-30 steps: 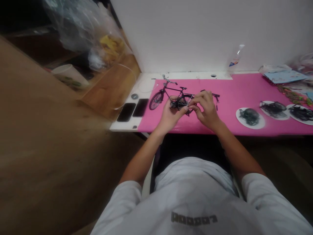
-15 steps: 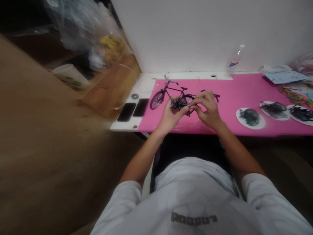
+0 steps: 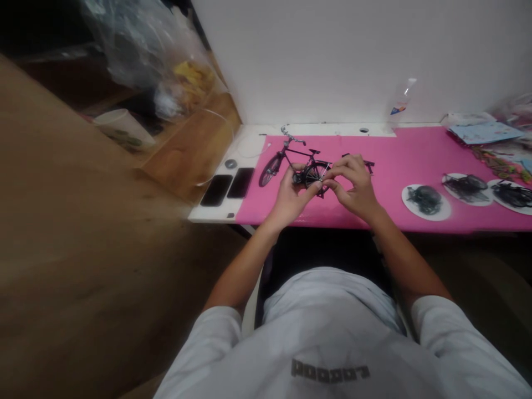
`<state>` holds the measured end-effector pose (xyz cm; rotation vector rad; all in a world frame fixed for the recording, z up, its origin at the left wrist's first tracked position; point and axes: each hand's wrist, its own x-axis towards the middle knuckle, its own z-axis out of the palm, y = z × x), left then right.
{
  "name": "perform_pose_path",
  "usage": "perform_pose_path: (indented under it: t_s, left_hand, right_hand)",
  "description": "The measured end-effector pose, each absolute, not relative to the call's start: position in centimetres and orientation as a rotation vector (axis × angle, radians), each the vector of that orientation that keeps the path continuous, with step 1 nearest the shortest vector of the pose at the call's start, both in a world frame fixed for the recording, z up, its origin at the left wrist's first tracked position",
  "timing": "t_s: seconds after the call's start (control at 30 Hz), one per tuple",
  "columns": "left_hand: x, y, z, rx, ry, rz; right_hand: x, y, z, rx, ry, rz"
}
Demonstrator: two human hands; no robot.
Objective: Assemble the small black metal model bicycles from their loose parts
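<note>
Both hands on a toy bike (image 3: 291, 159)
The left hand (image 3: 290, 200) grips its back wheel (image 3: 315, 172), so it stands up; the right hand (image 3: 354, 187) pinches shut on that wheel, touching the left fingertips.

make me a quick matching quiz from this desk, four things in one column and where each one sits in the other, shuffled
Things:
1 model bicycle
2 two dark phones
3 clear bottle
4 round white plates

Places:
a at the back, by the wall
b on the white desk edge, left of the pink mat
c held between left hand and right hand
d right side of the mat, carrying dark parts

Pairs: 1-c, 2-b, 3-a, 4-d
</note>
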<state>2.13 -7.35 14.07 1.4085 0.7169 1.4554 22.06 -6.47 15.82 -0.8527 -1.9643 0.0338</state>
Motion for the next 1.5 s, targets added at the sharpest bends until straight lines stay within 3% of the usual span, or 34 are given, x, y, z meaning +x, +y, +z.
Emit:
perform_pose_path:
  t_s: [0.37,0.97,1.5]
  left_hand:
    - [2.0,-6.2,13.4,1.360,0.739,1.434]
    - [1.8,-5.7,11.8,1.452,0.777,1.423]
    - [1.8,-4.2,10.6,1.415,0.828,1.430]
  right_hand:
    - [22.4,-5.7,15.4,-0.768,-1.933,0.371]
    - [22.2,-6.2,15.9,-0.809,-1.895,0.394]
    - [23.6,-4.4,15.3,-0.880,-1.865,0.601]
